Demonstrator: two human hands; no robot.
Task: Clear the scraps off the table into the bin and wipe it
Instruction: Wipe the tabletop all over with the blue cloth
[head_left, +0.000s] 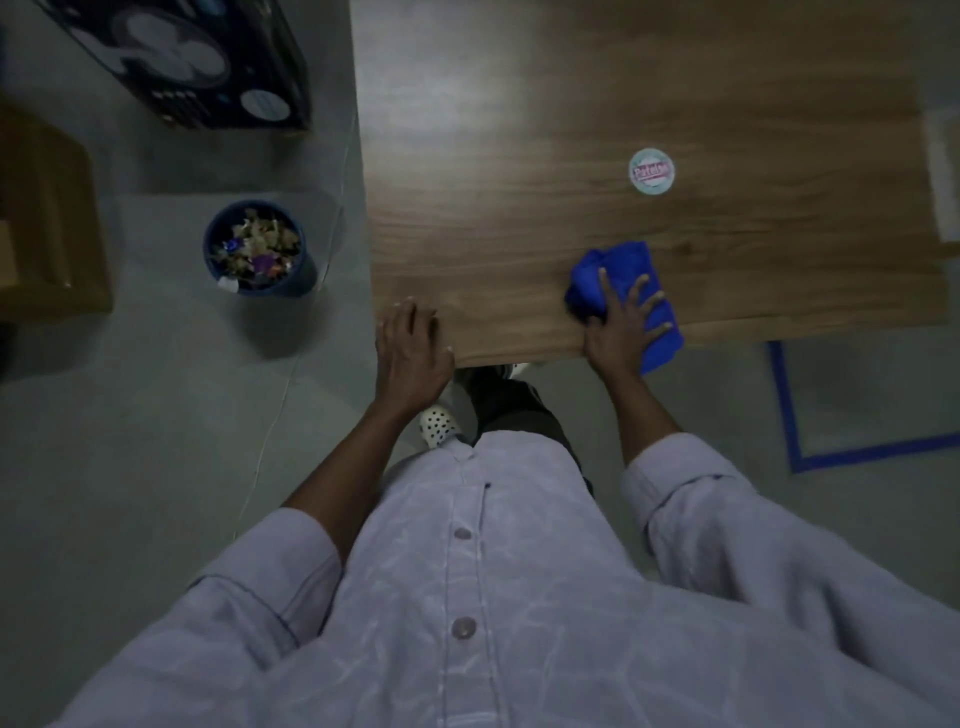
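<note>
A wooden table (597, 104) fills the upper right. On its near edge lies a bunched blue cloth (618, 265), and my right hand (621, 325) presses flat on it with fingers spread. At the table's near left corner my left hand (410, 353) rests on the edge with relaxed fingers, holding nothing. A dark blue round bin (306, 275) stands on the floor left of the table, filled with paper and foil scraps (257, 244).
A round pale sticker or lid (651, 171) lies on the table beyond the cloth. A dark printed box (208, 57) and a brown cardboard box (47, 218) stand on the floor at left. Blue tape (789, 415) marks the floor at right.
</note>
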